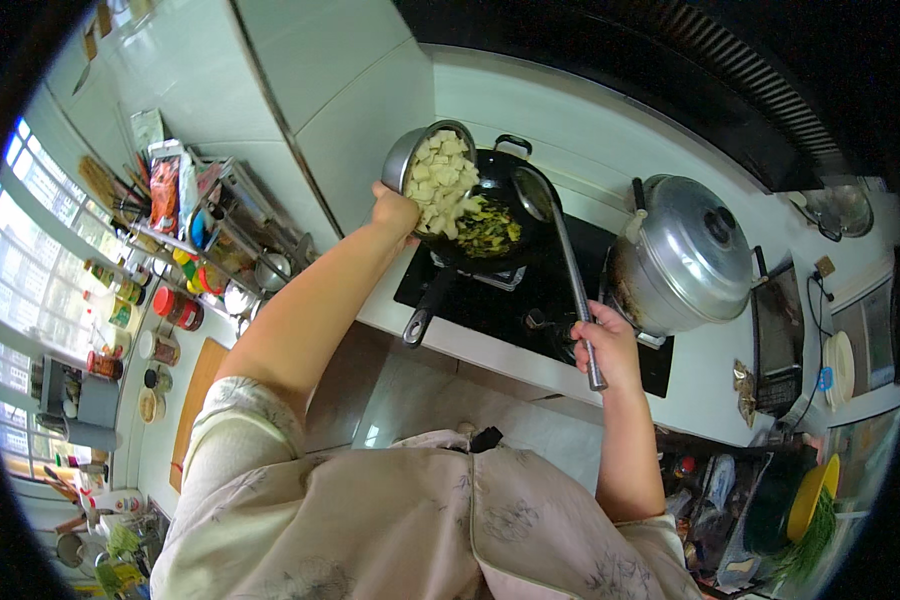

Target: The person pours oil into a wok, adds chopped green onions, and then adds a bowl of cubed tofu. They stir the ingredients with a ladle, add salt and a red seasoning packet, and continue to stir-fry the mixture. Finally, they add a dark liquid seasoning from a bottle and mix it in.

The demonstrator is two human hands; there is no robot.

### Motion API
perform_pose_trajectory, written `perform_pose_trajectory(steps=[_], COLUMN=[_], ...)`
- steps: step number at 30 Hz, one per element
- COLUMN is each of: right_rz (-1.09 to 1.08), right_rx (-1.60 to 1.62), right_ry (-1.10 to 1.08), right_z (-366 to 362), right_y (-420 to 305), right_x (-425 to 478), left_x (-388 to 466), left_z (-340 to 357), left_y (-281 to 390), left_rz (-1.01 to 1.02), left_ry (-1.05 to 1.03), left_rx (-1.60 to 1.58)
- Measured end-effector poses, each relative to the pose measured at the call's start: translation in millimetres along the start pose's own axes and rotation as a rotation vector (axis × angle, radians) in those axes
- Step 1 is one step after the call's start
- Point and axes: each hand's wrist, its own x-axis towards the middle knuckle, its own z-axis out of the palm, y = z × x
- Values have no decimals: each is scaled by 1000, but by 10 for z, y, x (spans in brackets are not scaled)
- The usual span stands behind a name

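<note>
My left hand (397, 213) grips a steel bowl (403, 161) tipped over the left side of a black wok (504, 174). Pale cubes (441, 180), perhaps tofu, fill the bowl's mouth, and some slide out at its lower lip. Chopped yellow-green vegetables (489, 229) lie in the bottom of the wok. In my right hand (608, 343) is the handle of a long metal ladle (570, 255). Its bowl end rests inside the wok at the right, apart from the vegetables. The wok sits on the left burner of a black gas hob (521, 319), its handle (418, 326) pointing towards me.
A large lidded aluminium pot (682, 262) stands on the right burner. Seasoning jars (178, 308), a wooden cutting board (199, 405) and a utensil rack (225, 232) line the left counter. A range hood (630, 82) hangs above. At lower right is a yellow basin (810, 499) with greens.
</note>
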Motion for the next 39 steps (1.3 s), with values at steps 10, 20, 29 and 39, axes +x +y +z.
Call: perform_pose_trajectory(steps=[10,20,29,39], right_rz=[70,100,82,83], right_rx=[-34,-77,-53,-89], right_ry=[32,19,-3,1], right_z=[-52,-58,-67,-132], right_y=[-19,43,34,90], right_x=[-104,-63,-53,-51], left_x=[451,459,580,612], left_z=[534,543,377,307], left_y=[-52,91,97,161], left_rz=[531,568,905,447], left_ry=[230,222,231,87], left_rx=[612,435,460,-232])
